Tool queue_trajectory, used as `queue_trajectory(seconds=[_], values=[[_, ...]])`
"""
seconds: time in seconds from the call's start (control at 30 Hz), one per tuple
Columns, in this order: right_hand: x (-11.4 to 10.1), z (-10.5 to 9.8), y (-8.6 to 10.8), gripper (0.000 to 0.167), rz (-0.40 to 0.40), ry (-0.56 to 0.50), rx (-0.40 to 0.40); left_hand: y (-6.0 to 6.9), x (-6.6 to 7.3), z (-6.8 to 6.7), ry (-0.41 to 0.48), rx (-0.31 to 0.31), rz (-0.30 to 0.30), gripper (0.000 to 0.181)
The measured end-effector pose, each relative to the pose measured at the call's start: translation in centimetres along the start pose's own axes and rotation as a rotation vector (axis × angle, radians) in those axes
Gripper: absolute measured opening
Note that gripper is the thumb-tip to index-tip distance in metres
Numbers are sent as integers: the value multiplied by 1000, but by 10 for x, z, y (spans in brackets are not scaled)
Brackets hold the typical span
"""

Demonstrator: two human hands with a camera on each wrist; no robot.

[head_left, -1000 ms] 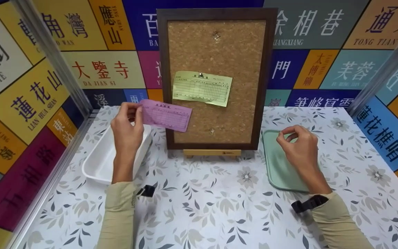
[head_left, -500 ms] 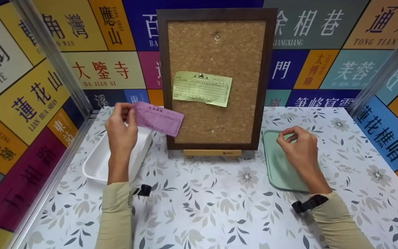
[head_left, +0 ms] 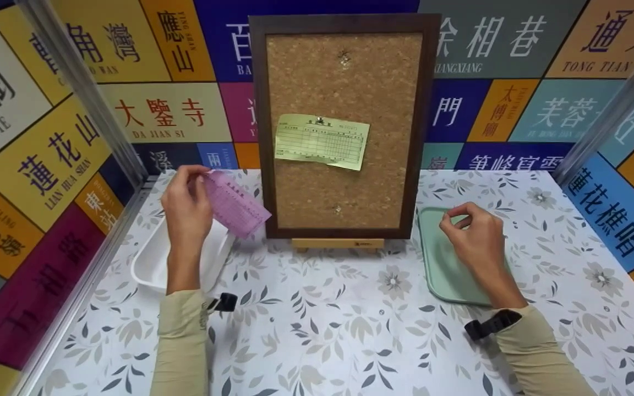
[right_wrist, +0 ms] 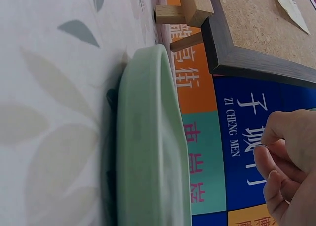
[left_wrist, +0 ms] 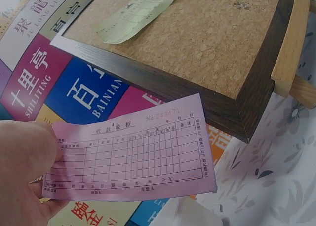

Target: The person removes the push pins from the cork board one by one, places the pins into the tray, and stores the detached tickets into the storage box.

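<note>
In the head view, my left hand [head_left: 187, 206] pinches a purple receipt slip [head_left: 234, 206] by its upper left corner. The slip hangs tilted, apart from the framed cork board [head_left: 317, 192]; the left wrist view shows its printed face. Pinned to the board is a yellow-green receipt slip [head_left: 320, 142], held by a metal pin [head_left: 320, 119] near its top edge. Above the green tray [head_left: 432, 275], my right hand [head_left: 476, 239] keeps thumb and index fingertips together. Between them, in the right wrist view, a tiny dark pin-like thing [right_wrist: 263, 146] barely shows.
A white tray [head_left: 149, 269] stands behind and below the left hand. The board leans on a small wooden easel [head_left: 336, 242]. Shiny pin-like spots [head_left: 344, 58] mark the cork's top and bottom. Printed panels [head_left: 157, 110] wall in the flower-patterned table [head_left: 328, 308].
My left hand has drawn the purple slip leftward, off the front of the board, and the slip has tipped further down to the right. The right hand has stayed almost still.
</note>
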State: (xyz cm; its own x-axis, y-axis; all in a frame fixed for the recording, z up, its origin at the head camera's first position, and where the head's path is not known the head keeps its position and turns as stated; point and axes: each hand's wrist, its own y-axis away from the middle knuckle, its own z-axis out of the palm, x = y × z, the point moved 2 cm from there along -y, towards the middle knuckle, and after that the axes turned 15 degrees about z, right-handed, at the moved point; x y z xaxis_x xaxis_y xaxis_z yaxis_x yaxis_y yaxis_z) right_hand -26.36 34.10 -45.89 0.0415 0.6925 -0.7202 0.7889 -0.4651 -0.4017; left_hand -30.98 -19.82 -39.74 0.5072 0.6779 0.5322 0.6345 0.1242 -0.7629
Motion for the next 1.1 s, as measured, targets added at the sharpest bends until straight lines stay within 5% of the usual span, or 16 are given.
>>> queue_trajectory(seconds=[0.27,0.67,1.1], values=[[3,2,-1,5,-5,9,-13,1,-4,-1,-36,-3,26,21],[10,1,-1,5,38,56,-65,3,-16,-5,-136,-87,40,24],[25,2,-4,7,94,173,-235,9,-26,-13,-216,-188,6,31]])
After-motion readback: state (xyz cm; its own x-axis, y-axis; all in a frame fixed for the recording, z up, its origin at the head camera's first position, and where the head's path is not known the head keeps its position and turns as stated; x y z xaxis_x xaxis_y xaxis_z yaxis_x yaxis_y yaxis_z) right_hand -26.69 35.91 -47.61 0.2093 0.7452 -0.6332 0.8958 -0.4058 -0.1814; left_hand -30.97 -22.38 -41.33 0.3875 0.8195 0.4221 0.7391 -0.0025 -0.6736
